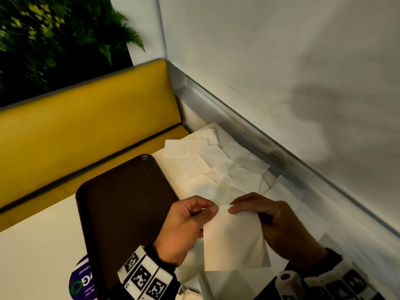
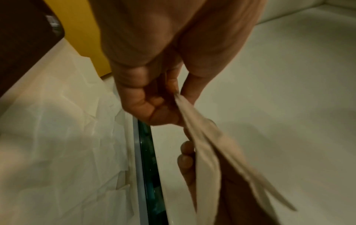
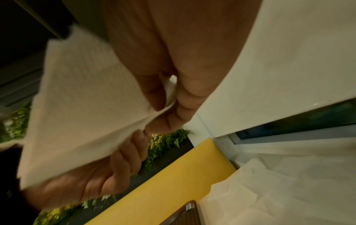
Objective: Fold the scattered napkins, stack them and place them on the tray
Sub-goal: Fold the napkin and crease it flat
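The brown tray (image 1: 121,204) has nothing on it, so no stack is ready. Many napkins (image 1: 216,165) lie loose on the desk (image 1: 32,256), just beside the tray on its far right side. Folding has only begun. Both hands are raised over the desk beside the tray. The left hand (image 1: 184,230) pinches one top corner of a white napkin (image 1: 233,239) with its fingers curled. The right hand (image 1: 279,224) pinches the other top corner. The napkin hangs down between them.

Both hands are bare. The left wrist (image 1: 149,276) wears a white band printed with black square tags over a dark cuff. The right wrist (image 1: 337,280) carries a similar tagged band.
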Motion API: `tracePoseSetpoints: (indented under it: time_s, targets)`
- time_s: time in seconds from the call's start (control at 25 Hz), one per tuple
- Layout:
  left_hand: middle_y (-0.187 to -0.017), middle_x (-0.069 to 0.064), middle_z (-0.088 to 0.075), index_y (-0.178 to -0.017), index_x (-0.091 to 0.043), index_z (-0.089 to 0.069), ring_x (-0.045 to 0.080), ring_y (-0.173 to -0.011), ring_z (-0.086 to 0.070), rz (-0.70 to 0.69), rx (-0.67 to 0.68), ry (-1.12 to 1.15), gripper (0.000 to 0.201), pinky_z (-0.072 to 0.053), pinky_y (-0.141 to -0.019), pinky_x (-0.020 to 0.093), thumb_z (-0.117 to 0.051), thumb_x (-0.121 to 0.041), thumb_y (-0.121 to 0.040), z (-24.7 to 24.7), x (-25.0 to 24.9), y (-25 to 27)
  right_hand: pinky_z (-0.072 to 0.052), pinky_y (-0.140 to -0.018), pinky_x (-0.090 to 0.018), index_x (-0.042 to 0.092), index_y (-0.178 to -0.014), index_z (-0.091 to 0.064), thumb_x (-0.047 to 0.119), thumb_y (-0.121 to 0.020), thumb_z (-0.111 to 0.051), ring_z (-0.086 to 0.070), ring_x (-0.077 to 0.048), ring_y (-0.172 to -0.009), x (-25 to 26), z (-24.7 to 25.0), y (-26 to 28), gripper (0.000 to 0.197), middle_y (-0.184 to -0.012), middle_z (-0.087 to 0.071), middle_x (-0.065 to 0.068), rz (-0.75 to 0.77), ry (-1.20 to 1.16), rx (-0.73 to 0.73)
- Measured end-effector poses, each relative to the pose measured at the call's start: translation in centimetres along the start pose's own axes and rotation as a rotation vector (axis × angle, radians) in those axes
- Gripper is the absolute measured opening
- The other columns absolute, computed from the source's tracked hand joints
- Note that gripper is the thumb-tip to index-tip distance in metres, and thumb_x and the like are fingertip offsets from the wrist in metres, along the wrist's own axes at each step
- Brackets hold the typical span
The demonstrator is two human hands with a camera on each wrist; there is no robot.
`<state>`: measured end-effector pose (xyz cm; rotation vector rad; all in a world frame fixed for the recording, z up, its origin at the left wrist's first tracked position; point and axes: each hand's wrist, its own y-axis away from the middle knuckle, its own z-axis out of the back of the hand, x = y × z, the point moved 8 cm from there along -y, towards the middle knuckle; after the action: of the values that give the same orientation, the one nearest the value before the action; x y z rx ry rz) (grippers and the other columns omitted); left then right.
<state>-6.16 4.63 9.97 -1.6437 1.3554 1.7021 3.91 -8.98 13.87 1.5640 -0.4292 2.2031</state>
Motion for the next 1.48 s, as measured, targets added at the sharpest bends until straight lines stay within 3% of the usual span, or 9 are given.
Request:
tracePoseSetpoints:
  time_s: [0.12,0.32,0.52,0.8,0.96,1.08,1.24,1.4,1.48]
  targets:
    - [-0.056,0.008,-0.05,-0.08,-0.013,-0.074,0.02,-0.056,-0.041,-0.206,-0.021,-0.208,0.004,-0.035,-0.056,0.028,-0.071,-0.013,-0.084,0.4,-1.9,-0.2,-0.056,-0.089,-0.035,0.03,-0.11,-0.066,-0.014,-0.07,-0.05,-0.064,-0.019,-0.108,-0.4,1.9,-0.3,0.062,-0.115,-0.068,0.004,-0.192,-0.182,0.127]
    - [-0.054,0.001,-0.053,-0.079,-0.023,-0.074,0.016,-0.051,-0.043,-0.296,-0.028,-0.326,0.005,-0.037,-0.053,0.031,-0.074,-0.021,-0.083,-0.3,-2.6,-0.8,-0.047,-0.071,-0.004,0.039,-0.096,-0.067,0.037,-0.088,-0.06,-0.06,0.009,-0.091,-0.1,-0.1,-2.9,0.011,-0.089,-0.068,0.022,-0.161,0.289,0.086]
    - [-0.059,0.014,-0.062,-0.079,-0.015,-0.074,0.014,-0.052,-0.054,-0.227,-0.126,-0.264,0.004,-0.043,-0.053,0.026,-0.073,-0.015,-0.083,2.7,-0.4,-0.3,-0.051,-0.063,-0.008,0.032,-0.085,-0.07,0.018,-0.087,-0.064,-0.066,0.0,-0.074,-2.6,0.8,-1.8,0.015,-0.076,-0.071,0.017,-0.231,0.098,-0.069]
    - [-0.065,0.013,-0.065,-0.073,-0.017,-0.069,0.015,-0.052,-0.059,0.086,-0.348,-0.405,0.014,-0.052,-0.044,0.03,-0.07,-0.011,-0.086,10.3,12.7,6.6,-0.056,-0.062,-0.023,0.015,-0.081,-0.074,0.016,-0.084,-0.066,-0.064,-0.005,-0.057,-9.9,-11.4,-0.3,0.008,-0.062,-0.069,0.005,-0.276,0.191,0.207]
    - [-0.066,-0.004,-0.065,-0.073,-0.024,-0.064,0.012,-0.059,-0.06,0.234,-0.405,-0.626,0.014,-0.052,-0.058,0.029,-0.069,-0.024,-0.086,13.1,19.9,9.7,-0.051,-0.064,-0.023,0.012,-0.079,-0.072,0.015,-0.082,-0.065,-0.058,0.0,-0.055,-14.9,-18.9,2.1,0.008,-0.059,-0.063,0.01,-0.249,0.3,0.403]
    - [-0.078,-0.007,-0.062,-0.076,-0.024,-0.058,0.014,-0.071,-0.057,0.226,-0.399,-0.738,0.014,-0.042,-0.068,0.024,-0.066,-0.027,-0.088,13.5,22.1,9.9,-0.045,-0.065,-0.021,0.009,-0.08,-0.069,0.011,-0.085,-0.062,-0.058,-0.009,-0.064,-16.6,-20.7,2.1,0.008,-0.069,-0.067,0.002,-0.223,0.364,0.389]
    - [-0.096,-0.003,-0.061,-0.086,-0.023,-0.055,0.014,-0.081,-0.053,0.204,-0.425,-0.809,0.009,-0.039,-0.074,0.023,-0.063,-0.024,-0.09,13.5,23.1,9.5,-0.051,-0.074,-0.037,0.012,-0.08,-0.062,0.012,-0.086,-0.056,-0.059,-0.021,-0.076,-17.2,-21.5,2.3,0.009,-0.082,-0.065,-0.006,-0.195,0.464,0.344]
    - [-0.095,-0.007,-0.051,-0.089,-0.027,-0.048,0.016,-0.085,-0.052,0.211,-0.393,-0.861,0.018,-0.038,-0.075,0.022,-0.064,-0.019,-0.085,12.8,22.2,9.1,-0.046,-0.087,-0.03,0.02,-0.106,-0.056,0.027,-0.091,-0.048,-0.054,-0.016,-0.095,-17.0,-21.2,3.6,0.019,-0.107,-0.055,0.002,-0.191,0.503,0.317]
    - [-0.096,-0.007,-0.047,-0.091,-0.024,-0.051,0.019,-0.088,-0.048,0.062,-0.371,-0.971,0.022,-0.038,-0.078,0.025,-0.065,-0.014,-0.077,11.9,19.5,7.8,-0.047,-0.086,-0.027,0.021,-0.113,-0.055,0.029,-0.093,-0.048,-0.054,-0.01,-0.092,-16.5,-19.2,3.8,0.023,-0.105,-0.054,0.006,-0.195,0.438,0.227]
